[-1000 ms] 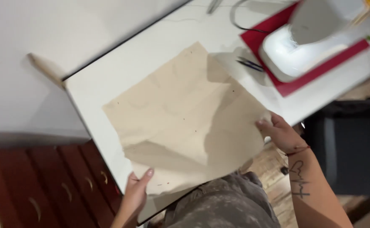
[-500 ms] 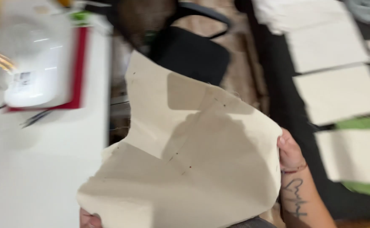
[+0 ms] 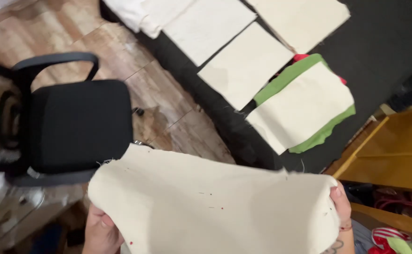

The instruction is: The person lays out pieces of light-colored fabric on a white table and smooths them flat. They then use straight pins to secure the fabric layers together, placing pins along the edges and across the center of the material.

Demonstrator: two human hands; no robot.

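Note:
I hold a cream piece of cloth (image 3: 215, 207) spread between both hands, low in the head view. My left hand (image 3: 100, 231) grips its left edge from below, mostly hidden behind the fabric. My right hand (image 3: 343, 207) pinches the right edge, with only the fingers and wrist showing. The cloth hangs in the air over the wooden floor (image 3: 168, 99), just short of a black-covered surface (image 3: 380, 61).
A black office chair (image 3: 74, 122) stands at the left. On the black surface lie several cream fabric panels (image 3: 243, 63), one (image 3: 304, 106) resting on green cloth (image 3: 288, 77). A yellow wooden shelf (image 3: 394, 150) with red and green scraps sits at the right.
The view has swung from the white sewing table, past the chair, to the black surface. The cloth was lifted off the table and is now carried in both hands.

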